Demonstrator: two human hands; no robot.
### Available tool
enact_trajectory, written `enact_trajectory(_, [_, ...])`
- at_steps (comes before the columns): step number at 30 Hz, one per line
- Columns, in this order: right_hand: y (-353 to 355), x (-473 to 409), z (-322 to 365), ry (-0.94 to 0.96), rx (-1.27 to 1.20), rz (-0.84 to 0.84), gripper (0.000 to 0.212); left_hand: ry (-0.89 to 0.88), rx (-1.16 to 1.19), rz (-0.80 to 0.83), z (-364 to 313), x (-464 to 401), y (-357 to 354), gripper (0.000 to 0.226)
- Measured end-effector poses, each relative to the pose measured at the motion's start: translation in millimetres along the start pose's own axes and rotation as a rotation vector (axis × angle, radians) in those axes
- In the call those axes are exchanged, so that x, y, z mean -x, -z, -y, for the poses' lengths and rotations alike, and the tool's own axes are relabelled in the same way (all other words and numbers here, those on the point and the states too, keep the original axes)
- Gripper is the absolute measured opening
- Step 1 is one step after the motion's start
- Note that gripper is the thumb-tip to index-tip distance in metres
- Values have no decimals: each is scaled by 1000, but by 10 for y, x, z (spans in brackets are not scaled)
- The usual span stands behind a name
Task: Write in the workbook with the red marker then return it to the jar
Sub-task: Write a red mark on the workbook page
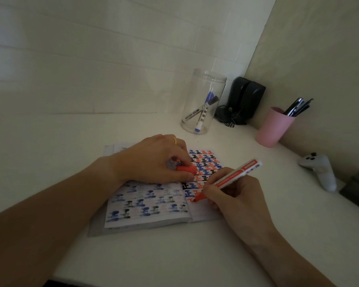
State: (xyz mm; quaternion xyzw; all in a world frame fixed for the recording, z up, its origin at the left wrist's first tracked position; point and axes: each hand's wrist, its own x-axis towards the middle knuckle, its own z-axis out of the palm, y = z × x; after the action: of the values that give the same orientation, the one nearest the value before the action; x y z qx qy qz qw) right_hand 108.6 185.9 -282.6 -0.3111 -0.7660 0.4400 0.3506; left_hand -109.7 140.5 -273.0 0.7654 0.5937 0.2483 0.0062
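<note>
An open workbook (pixel 149 206) lies on the white desk, its pages filled with rows of blue, black and red characters. My right hand (pixel 234 201) grips the uncapped red marker (pixel 232 177), whose red tip touches the right page near its lower rows. My left hand (pixel 153 160) rests on the upper part of the workbook and pinches the red cap (pixel 187 169) between thumb and fingers. The clear plastic jar (pixel 203 102) stands upright behind the workbook, open at the top, with a blue marker and a black marker leaning inside.
A pink cup (pixel 275 127) with dark pens stands right of the jar. Black speakers (pixel 245 100) with a cable fill the back corner. A white game controller (pixel 319 170) and a dark object (pixel 356 191) lie along the right wall.
</note>
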Motion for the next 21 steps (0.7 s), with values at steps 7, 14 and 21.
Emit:
enact_trajectory(7, [1, 26, 38, 47, -6, 76, 20, -4, -4, 1, -2, 3, 5, 32])
enact_trajectory(14, [15, 37, 46, 58, -14, 96, 20, -7, -20, 9, 9, -8, 2, 36])
enact_trajectory(21, [5, 3, -34, 24, 22, 23, 20, -9, -25, 14, 8, -11, 6, 40])
